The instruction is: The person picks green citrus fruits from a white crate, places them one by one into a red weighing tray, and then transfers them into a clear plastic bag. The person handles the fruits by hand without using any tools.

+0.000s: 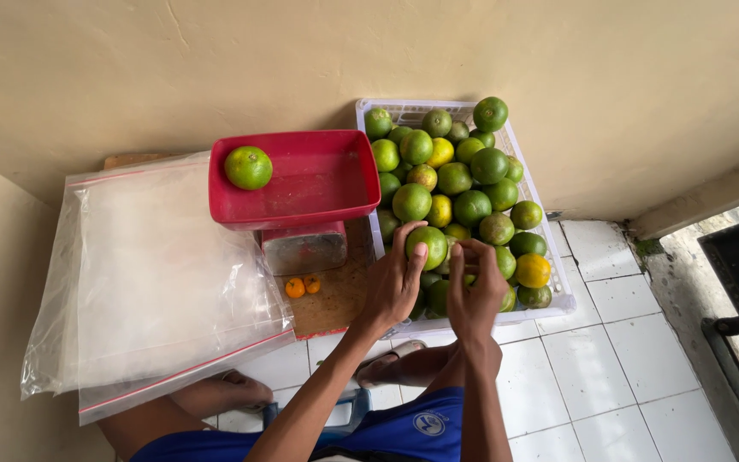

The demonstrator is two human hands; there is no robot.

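A green citrus fruit (427,246) sits at the near left side of the white plastic crate (559,299), on top of the pile, and the left hand (393,282) closes around it, with the thumb on its near face and the fingers wrapped over its left side. Just to the right, the right hand (475,291) reaches into the same pile; its fingers are curled and touch the fruits there, but it is not possible to tell if it really grips one. The crate is full of many green citrus fruits (459,184), some of them yellowish, and one orange-yellow fruit (533,270) lies near the right wall of the crate. To the left of the crate stands a kitchen scale with a red tray (318,184) on it, and one single green fruit (248,167) lies in the far left corner of this tray. Below the tray, two very small orange fruits (303,286) lie side by side on the brown wooden board (335,299) that carries the scale. Further left, a stack of clear plastic bags (147,274) with a red line along the edge is spread out and hangs over the near side. The floor (609,385) is of white tiles, and a beige wall (301,60) rises behind everything. At the near edge the blue shorts (404,432) and the bare feet (224,392) of the person are visible.
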